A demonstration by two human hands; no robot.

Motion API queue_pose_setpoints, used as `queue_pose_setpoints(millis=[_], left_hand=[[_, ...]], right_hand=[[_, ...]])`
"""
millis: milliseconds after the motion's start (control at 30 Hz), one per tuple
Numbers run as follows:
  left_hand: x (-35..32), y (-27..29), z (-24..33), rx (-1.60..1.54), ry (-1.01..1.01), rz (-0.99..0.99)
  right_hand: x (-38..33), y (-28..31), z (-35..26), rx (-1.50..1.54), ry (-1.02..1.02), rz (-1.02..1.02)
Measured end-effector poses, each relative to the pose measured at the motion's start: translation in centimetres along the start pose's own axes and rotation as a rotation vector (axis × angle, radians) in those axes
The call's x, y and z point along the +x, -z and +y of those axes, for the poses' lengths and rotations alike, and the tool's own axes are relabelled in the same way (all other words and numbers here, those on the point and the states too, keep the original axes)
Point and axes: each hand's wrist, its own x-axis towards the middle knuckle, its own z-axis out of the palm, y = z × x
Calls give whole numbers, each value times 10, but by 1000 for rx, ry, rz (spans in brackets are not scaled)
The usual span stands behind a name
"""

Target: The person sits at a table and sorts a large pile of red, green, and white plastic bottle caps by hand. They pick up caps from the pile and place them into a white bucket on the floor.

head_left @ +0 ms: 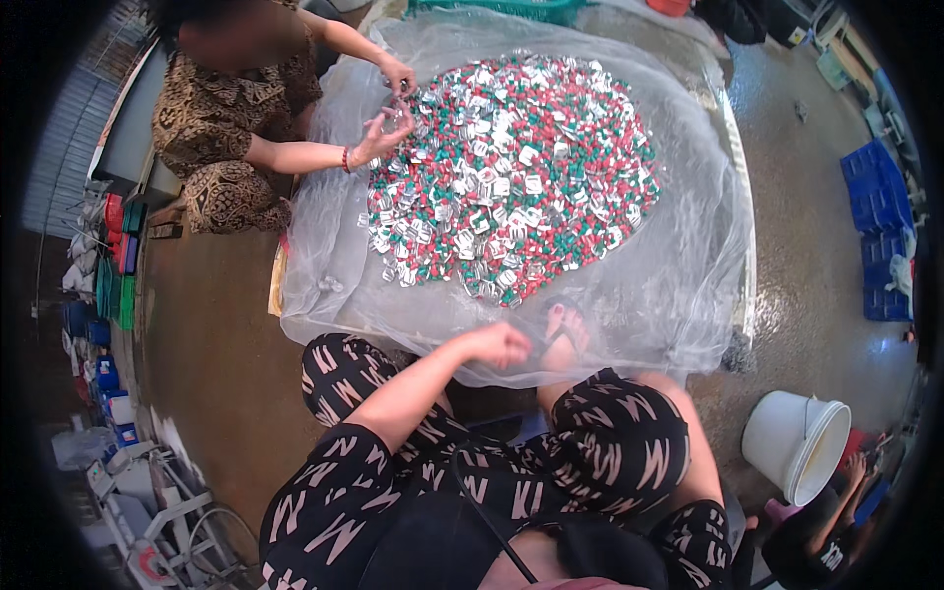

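Note:
My left hand (501, 344) is over the near edge of the clear plastic sheet (688, 285), apart from the pile. Its fingers look curled but are smeared by motion, so whether they hold anything cannot be made out. My right forearm (693, 433) runs beside my right knee, which hides the hand. A wide heap of small red, green and silvery-white pieces (511, 177) lies on the sheet, their exact kind too small to tell. On the left, another person's hands (385, 128) are at the heap's edge, fingers bent over something small.
The other person (231, 128) crouches at the left side. A white bucket (792, 442) is at the lower right, near another person (821, 531). Blue crates (875, 197) line the right. A metal-framed machine (157, 516) is at the lower left. A foot (565, 320) shows by the sheet.

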Motion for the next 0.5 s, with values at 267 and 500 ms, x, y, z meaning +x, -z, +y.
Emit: queue_pose_setpoints(millis=[267,500], left_hand=[[75,55,70,730,328,1123],[113,28,69,976,-91,600]], right_hand=[[84,130,-132,-229,236,405],[156,67,-102,-79,46,482]])
